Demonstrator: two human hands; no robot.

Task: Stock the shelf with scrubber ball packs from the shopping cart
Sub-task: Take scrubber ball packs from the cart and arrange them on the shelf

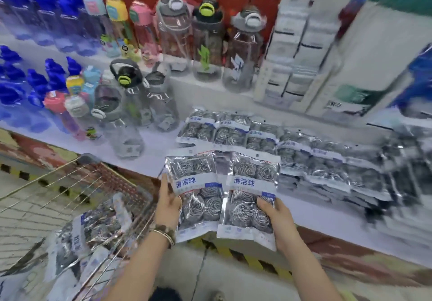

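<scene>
Risk, left pack: left hand [168, 203] pinches the left pack [196, 190] by its side edge only, thumb on the glossy front, the other fingers hidden behind. The film could slide out of that pinch and fall to the floor below the fingers.
Risk, right pack: right hand [278, 221] pinches the right pack [251, 195] near its lower corner, thumb on front. The top half is unsupported and may flop on set-down.
Risk, stocked rows: the stocked rows [304, 160] lie just beyond the fingertips, overlapped like shingles. Pushing new packs in could shove the front row out of line (judgement, not observed).
Risk, bottles: water bottles [131, 113] stand beyond and left of the left fingers. A wide swing could tip one.
Pack position: both held side by side in front of the rows, over the front of the shelf [327, 218], not yet set down. Inner edges touching or overlapping (cannot tell which).
Pack contents: clear film bags, each with several steel scrubber balls inside.
Shopping cart [112, 183]: left of and below the left fingers. The wire basket holds a loose heap of cart packs [93, 228], so stocking looks unfinished.
</scene>
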